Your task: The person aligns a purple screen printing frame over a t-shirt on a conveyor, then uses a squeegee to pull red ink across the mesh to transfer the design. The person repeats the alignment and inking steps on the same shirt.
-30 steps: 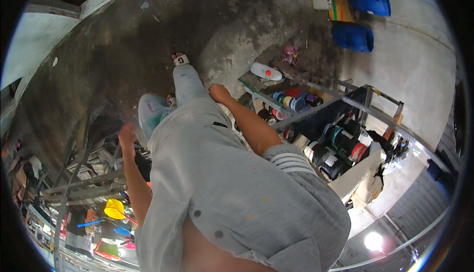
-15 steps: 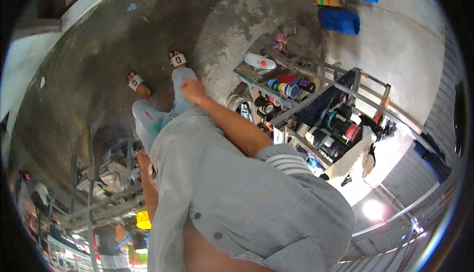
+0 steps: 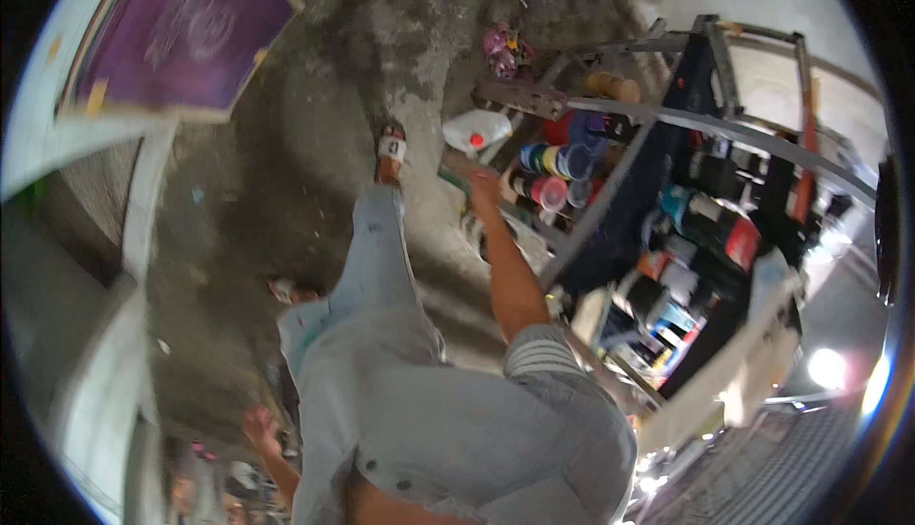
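Observation:
My right hand [image 3: 475, 180] is held out at the right, in front of the near edge of a shelf unit. It is blurred, and its fingers do not show clearly. A white plastic jug with a red cap [image 3: 467, 131] lies just beyond it, and I cannot make out any contact. Low on the left, my left hand [image 3: 260, 428] hangs away from my body with its fingers apart and nothing visible in it. Tubs of paint or ink [image 3: 558, 160] stand on the shelf past my right forearm.
The metal-framed shelf unit [image 3: 610, 211] fills the right side, with dark and red containers [image 3: 720, 225] inside. A purple framed panel [image 3: 181, 34] leans at the upper left. A pink bundle [image 3: 505, 51] lies on the concrete floor [image 3: 353, 77] by the shelf.
I have stepped forward, and the view has turned. The purple panel has come well into view, while the blue barrels have left it. My right hand has swung out toward the shelf unit.

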Demonstrator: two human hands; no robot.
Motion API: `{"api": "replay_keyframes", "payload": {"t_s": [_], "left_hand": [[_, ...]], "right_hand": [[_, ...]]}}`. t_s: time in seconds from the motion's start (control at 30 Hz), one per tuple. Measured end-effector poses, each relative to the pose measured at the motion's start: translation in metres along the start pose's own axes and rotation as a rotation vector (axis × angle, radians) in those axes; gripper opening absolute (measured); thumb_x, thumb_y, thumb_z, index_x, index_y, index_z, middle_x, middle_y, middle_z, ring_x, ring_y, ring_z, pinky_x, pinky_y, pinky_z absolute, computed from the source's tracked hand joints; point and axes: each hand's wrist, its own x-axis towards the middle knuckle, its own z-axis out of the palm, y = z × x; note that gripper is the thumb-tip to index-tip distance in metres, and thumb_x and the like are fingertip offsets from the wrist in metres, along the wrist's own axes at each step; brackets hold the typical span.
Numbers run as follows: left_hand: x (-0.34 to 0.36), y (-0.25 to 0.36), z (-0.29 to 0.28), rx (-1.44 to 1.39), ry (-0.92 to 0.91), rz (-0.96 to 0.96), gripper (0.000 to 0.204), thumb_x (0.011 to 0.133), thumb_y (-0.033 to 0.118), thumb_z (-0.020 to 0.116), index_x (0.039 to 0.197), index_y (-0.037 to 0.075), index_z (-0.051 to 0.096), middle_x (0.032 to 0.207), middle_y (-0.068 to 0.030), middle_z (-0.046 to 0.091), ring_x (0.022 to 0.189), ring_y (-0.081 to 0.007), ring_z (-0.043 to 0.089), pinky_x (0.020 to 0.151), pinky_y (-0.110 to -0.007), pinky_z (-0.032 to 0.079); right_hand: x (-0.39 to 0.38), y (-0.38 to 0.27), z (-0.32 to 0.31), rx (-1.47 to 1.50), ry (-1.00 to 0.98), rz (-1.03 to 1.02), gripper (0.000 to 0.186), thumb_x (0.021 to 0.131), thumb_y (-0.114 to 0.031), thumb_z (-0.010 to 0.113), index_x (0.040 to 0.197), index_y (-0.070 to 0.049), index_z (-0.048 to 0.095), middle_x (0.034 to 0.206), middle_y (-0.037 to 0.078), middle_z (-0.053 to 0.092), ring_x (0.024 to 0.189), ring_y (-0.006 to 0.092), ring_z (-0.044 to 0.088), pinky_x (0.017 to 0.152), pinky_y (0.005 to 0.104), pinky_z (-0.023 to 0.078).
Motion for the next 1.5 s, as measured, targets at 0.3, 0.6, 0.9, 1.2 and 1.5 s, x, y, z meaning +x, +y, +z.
{"api": "replay_keyframes", "payload": {"t_s": [0.3,0.6,0.9,1.2,1.5], "left_hand": [[-0.096,0.203,0.077,0.652,-0.239,0.199,0.031,0.095,0.029,0.062,0.119,0.008,0.065,0.112,-0.0096,0.067,0.103,-0.0262,0.066,0.084,-0.042,0.055],[-0.158,0.448,0.229,0.69,-0.24,0.368,0.043,0.096,0.03,0.065,0.126,-0.002,0.062,0.113,-0.0126,0.07,0.103,-0.023,0.067,0.089,-0.035,0.052],[-0.138,0.556,0.348,0.971,-0.929,1.014,0.04,0.1,0.023,0.061,0.131,-0.002,0.059,0.121,-0.0144,0.067,0.112,-0.0199,0.063,0.098,-0.033,0.048],[-0.245,0.521,0.368,0.715,-1.168,0.527,0.048,0.095,0.036,0.068,0.128,0.005,0.054,0.118,-0.0112,0.064,0.109,-0.0261,0.063,0.093,-0.045,0.051],[-0.161,0.608,0.333,1.256,-0.998,0.566,0.047,0.08,0.017,0.07,0.122,0.004,0.055,0.128,-0.0208,0.055,0.117,-0.0391,0.052,0.093,-0.057,0.048]], "right_hand": [[0.313,0.06,-0.048,0.359,0.201,0.223,0.073,0.077,-0.027,0.079,0.138,0.001,0.051,0.131,0.018,0.06,0.114,0.0355,0.06,0.094,0.0427,0.047],[0.339,0.028,0.019,0.703,0.374,0.314,0.051,0.076,-0.019,0.079,0.119,0.002,0.059,0.116,0.014,0.066,0.086,0.0294,0.066,0.081,0.0441,0.053],[0.019,-0.139,-0.078,1.64,0.227,0.393,0.04,0.093,-0.005,0.059,0.131,-0.01,0.05,0.132,0.01,0.056,0.118,0.0267,0.058,0.091,0.0514,0.058],[-0.284,-0.336,-0.098,2.099,0.074,0.439,0.039,0.093,-0.022,0.067,0.124,-0.002,0.055,0.115,0.009,0.063,0.108,0.0207,0.063,0.093,0.0379,0.054],[-0.463,-0.251,-0.026,1.028,0.24,0.572,0.044,0.093,-0.042,0.063,0.116,-0.005,0.067,0.11,0.019,0.071,0.1,0.0377,0.068,0.082,0.0432,0.054]]}}
